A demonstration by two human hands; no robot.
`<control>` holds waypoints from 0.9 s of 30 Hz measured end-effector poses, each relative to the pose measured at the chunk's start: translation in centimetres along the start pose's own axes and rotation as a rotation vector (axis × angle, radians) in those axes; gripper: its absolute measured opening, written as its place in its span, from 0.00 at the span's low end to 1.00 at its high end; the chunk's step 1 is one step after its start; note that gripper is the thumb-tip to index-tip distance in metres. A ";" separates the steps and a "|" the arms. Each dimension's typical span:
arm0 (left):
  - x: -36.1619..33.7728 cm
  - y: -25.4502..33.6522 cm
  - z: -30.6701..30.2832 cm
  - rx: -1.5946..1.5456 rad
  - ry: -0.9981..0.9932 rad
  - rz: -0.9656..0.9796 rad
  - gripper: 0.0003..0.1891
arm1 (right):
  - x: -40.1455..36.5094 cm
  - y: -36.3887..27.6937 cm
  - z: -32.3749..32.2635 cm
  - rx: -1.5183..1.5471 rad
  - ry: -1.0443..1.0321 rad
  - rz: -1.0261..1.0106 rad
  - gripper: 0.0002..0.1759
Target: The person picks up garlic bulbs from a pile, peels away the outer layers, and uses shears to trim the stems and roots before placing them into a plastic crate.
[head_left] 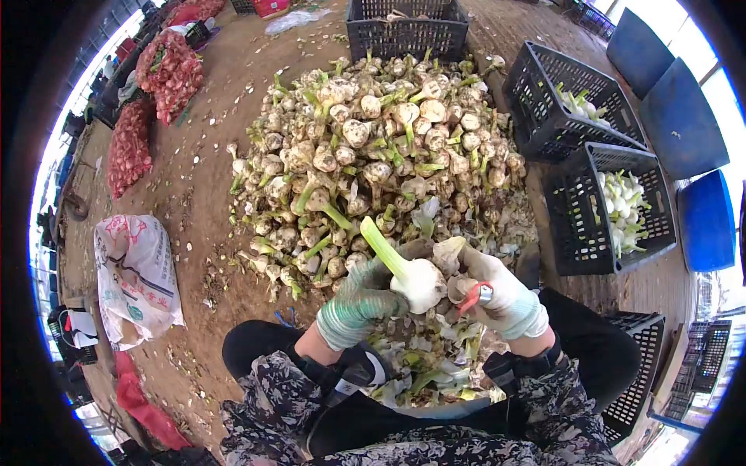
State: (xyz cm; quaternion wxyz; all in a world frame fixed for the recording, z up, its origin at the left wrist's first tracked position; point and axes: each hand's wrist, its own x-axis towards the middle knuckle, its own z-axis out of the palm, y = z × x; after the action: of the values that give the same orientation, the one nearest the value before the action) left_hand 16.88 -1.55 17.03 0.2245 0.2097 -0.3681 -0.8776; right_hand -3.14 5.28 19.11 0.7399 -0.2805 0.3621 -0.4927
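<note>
My left hand [359,300], in a green-grey knit glove, grips a garlic bulb [420,283] by its lower stem; the green stalk points up and left. My right hand [497,299], in a white glove, is closed around a small red-handled tool [474,295] and rests against the bulb's right side, with peeled skin by its fingers. Both hands are over my lap, where garlic peelings [423,365] have gathered. A big heap of unpeeled garlic bulbs [373,147] lies on the dirt just beyond the hands.
Two black crates [606,206] on the right hold cleaned white garlic; another crate [406,31] stands behind the heap. Red mesh sacks [167,70] lie at the far left, a white printed bag [136,276] at the left. Blue panels [684,116] stand far right.
</note>
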 end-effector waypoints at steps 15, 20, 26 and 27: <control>0.8 -0.7 1.1 0.937 0.287 0.441 0.34 | -0.5 1.0 1.7 -0.946 0.496 -0.209 0.18; 0.5 -0.8 0.5 1.047 0.256 0.504 0.33 | -0.5 0.9 2.3 -1.328 0.520 -0.357 0.13; 0.3 -0.2 0.9 0.570 0.200 0.224 0.36 | -0.2 -0.3 0.5 -1.119 0.445 -0.289 0.12; 0.3 -0.3 0.9 0.569 0.213 0.249 0.36 | -0.4 -1.4 1.0 -0.844 0.441 -0.087 0.12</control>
State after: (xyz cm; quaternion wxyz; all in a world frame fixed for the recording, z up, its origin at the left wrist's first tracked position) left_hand 16.08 -1.02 17.40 0.2999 0.3080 -0.5957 -0.6784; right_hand -3.13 5.19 20.84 0.4453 -0.4602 0.6669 -0.3809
